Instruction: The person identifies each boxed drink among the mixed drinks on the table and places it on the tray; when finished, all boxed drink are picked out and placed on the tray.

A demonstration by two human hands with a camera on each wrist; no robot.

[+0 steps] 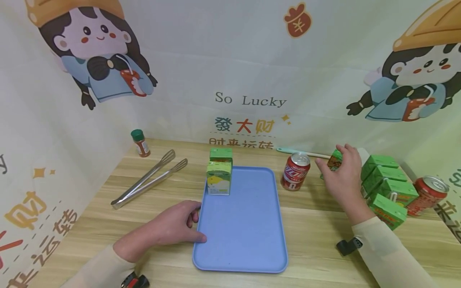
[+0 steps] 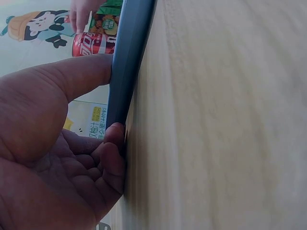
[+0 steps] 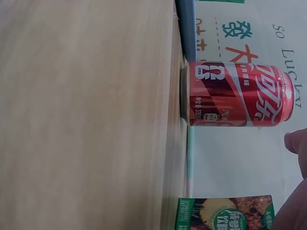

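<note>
A blue tray (image 1: 248,224) lies flat in the middle of the table. My left hand (image 1: 176,224) holds its left edge, with the thumb on the rim and the other fingers curled against the side. Two green drink cartons, the front one yellow-printed (image 1: 219,180), stand at the tray's far left corner. My right hand (image 1: 342,180) is over a green drink carton (image 1: 335,160) right of the tray, thumb and fingers spread; it partly hides that carton. In the right wrist view, the carton (image 3: 225,213) stands below the hand, near a red cola can (image 3: 235,93).
Several green cartons (image 1: 389,180) stand grouped at the right, beside another red can (image 1: 426,196). Metal tongs (image 1: 147,180) and a green-capped spice bottle (image 1: 140,143) are at the left. Behind the cola can lies a utensil with a pale green-tipped handle (image 1: 302,152). A printed curtain (image 1: 187,80) hangs behind.
</note>
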